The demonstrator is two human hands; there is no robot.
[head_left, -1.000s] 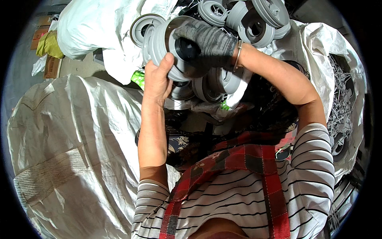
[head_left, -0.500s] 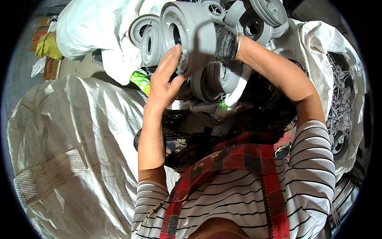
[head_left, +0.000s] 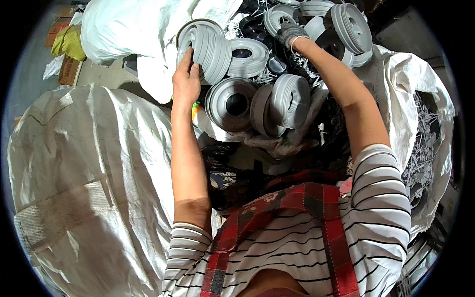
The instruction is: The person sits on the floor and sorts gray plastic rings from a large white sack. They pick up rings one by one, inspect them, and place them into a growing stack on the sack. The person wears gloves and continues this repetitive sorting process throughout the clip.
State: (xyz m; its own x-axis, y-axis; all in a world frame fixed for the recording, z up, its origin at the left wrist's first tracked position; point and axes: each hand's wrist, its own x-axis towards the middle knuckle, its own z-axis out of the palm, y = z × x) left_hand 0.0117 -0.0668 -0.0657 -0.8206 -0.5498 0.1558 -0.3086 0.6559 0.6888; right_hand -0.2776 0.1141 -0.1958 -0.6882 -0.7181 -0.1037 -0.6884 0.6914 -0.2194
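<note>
My bare left hand grips a grey ribbed plastic ring at its left edge, at the left of a heap of similar rings. Part of the fingers is hidden behind it. My right hand, in a dark grey knitted glove, has its fingers at the hole of another grey plastic ring at the far side of the heap. Between the hands lies a pale ring with a dark centre. Nearer to me are a wide grey ring and a ribbed ring tilted on its side.
A big white woven sack fills the left side. Another white sack bulges behind it. On the right, an open white sack holds thin grey plastic scraps. More ribbed rings are piled at the far right.
The large grey ring, raised between both hands earlier, is now lower and further left in my left hand. My right hand has left it and moved to a ring farther off.
</note>
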